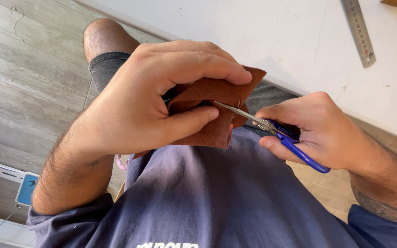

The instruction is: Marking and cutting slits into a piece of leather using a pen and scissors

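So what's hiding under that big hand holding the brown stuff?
Under the left hand is a folded piece of brown leather, with scissors cutting in. The fingers cover most of the leather, so its middle can't be seen.

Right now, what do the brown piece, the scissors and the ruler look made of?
Brown piece: probably leather or suede, matte, fuzzy nap, folds softly in the left hand. Scissors: shiny metal blades, glossy blue handles, likely plastic, in the right hand. Ruler: looks like brushed steel, grey sheen, fine markings.
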